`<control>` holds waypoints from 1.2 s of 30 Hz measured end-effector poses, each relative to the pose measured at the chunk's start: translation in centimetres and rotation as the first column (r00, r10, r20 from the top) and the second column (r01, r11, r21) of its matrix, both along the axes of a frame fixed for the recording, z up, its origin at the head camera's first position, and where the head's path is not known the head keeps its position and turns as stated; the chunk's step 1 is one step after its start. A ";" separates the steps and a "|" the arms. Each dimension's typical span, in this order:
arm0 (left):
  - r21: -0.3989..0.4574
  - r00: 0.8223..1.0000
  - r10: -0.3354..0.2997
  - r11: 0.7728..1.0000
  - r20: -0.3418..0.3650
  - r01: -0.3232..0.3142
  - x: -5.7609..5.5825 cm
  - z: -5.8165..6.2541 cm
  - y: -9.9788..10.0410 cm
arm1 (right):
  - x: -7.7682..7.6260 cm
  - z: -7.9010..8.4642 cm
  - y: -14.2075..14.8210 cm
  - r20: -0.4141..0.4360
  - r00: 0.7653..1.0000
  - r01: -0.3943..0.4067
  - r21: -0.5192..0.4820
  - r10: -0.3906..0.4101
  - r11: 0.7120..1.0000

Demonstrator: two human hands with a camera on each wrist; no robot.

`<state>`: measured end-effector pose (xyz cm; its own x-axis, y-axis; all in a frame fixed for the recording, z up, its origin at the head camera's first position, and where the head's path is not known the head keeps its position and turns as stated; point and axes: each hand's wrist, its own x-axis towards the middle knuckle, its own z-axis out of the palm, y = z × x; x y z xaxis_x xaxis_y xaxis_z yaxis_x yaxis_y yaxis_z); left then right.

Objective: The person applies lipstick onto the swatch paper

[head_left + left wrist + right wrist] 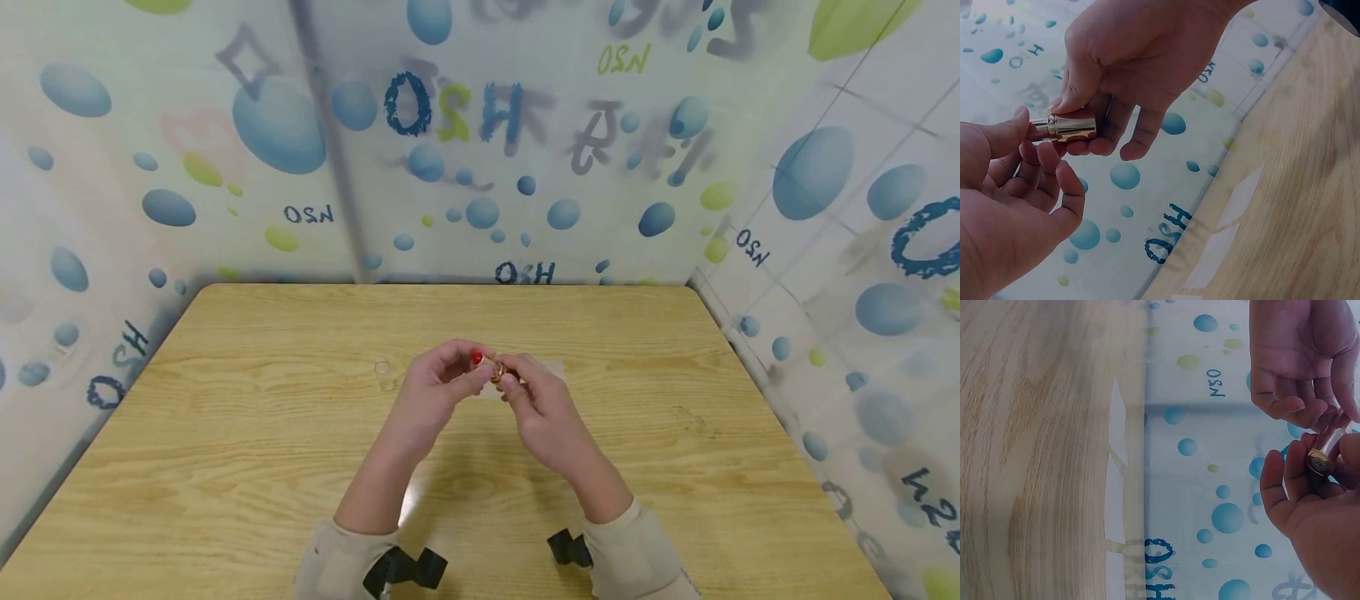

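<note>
Both hands meet over the middle of the table around a small shiny gold lipstick tube (pixel 498 372). My left hand (pixel 435 385) pinches one end of it between thumb and finger; a bright red spot (pixel 477 357) shows there in the head view. With thumb and fingers, my right hand (pixel 546 410) grips the gold body. In the left wrist view the gold tube (pixel 1075 127) lies nearly level between the two hands, its left end partly hidden by fingertips. The right wrist view shows the tube's round base (pixel 1319 463), which bears a dark marking.
A wooden table (pixel 262 450) lies beneath the hands. Behind them, partly hidden, white paper (pixel 555 367) lies on it; pale strips (pixel 1213 259) show in the left wrist view. A small clear ring-like mark (pixel 382 367) is left of the hands. Patterned sheets (pixel 480 175) surround the table.
</note>
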<state>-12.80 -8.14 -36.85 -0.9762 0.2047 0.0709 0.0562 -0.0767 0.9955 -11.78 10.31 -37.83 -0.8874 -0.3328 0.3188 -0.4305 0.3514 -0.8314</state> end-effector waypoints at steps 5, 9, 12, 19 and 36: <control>0.011 1.000 -0.007 1.000 0.010 0.007 -0.1 -0.1 -0.1 | -0.1 0.2 0.2 0.001 1.000 0.012 0.025 -0.012 1.000; 0.007 1.000 0.006 1.000 0.022 -0.007 -0.2 0.0 0.2 | -0.2 0.4 0.3 0.003 1.000 0.030 0.037 -0.030 0.999; -0.002 0.999 0.021 1.000 0.042 -0.020 -0.2 0.0 0.4 | -0.3 0.5 0.4 -0.003 0.999 0.043 0.033 -0.043 0.999; 0.008 0.997 0.039 0.999 0.061 -0.040 -0.5 -0.2 0.6 | -0.4 0.6 0.5 0.006 0.997 0.072 0.008 -0.072 0.997; 0.021 1.000 -0.008 1.000 0.018 0.008 -0.6 -0.1 1.0 | -0.4 0.5 0.8 0.058 0.996 0.071 -0.024 -0.070 0.997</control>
<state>-13.35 -7.09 -37.00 -0.9757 0.2113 0.0578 0.0377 -0.0983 0.9944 -12.21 11.08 -37.35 -0.9254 -0.2612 0.2744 -0.3568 0.3573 -0.8631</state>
